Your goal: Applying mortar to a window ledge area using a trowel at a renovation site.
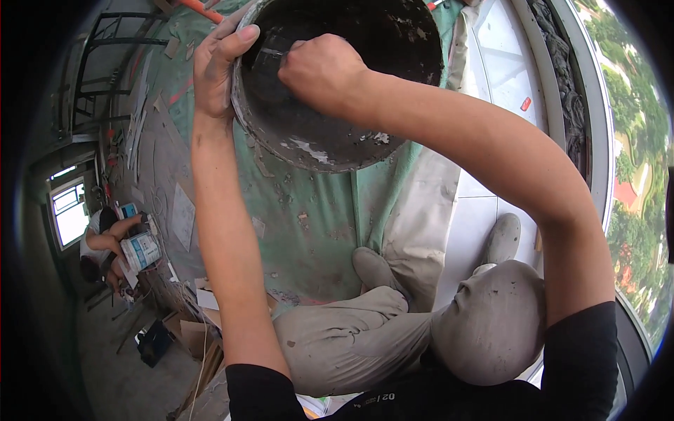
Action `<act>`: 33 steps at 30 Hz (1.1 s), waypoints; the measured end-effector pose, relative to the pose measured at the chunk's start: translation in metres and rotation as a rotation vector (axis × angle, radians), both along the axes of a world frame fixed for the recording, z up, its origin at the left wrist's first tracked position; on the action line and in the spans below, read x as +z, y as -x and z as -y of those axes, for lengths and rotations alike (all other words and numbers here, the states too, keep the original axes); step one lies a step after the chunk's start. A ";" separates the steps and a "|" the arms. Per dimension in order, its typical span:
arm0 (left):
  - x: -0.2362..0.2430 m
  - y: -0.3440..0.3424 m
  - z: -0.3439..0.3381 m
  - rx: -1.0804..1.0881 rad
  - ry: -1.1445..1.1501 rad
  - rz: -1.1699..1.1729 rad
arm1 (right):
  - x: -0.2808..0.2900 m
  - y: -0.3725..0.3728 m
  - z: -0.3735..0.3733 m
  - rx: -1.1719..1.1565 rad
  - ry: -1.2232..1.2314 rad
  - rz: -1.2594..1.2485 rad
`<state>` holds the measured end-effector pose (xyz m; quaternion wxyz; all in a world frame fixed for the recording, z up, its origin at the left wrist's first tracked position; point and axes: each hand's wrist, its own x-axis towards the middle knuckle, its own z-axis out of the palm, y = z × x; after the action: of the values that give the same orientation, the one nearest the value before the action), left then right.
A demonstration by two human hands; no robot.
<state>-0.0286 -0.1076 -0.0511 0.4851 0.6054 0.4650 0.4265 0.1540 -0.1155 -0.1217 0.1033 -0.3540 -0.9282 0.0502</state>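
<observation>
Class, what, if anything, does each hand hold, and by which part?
The left hand holds the dark bucket by the left side of its rim. The right hand is closed inside it; whether it holds anything cannot be told.

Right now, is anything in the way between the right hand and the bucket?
Nothing visible: the right hand is inside the bucket's open mouth, and the left hand holds the rim off to the left.

Daylight from right-hand window [637, 175] — concrete floor [123, 382] at left dim, small far window [71, 221] blown out, black bucket [404, 31] dark inside — fisheye bends straight edges, rim vignettes to black.
</observation>
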 end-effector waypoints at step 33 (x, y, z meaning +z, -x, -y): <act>0.005 -0.021 0.010 0.008 0.040 0.014 | -0.072 -0.007 0.045 0.232 -0.100 0.150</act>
<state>-0.0075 -0.1181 -0.0465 0.4986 0.5907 0.4726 0.4233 0.1609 -0.1601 -0.1938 0.0448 -0.2414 -0.9693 -0.0111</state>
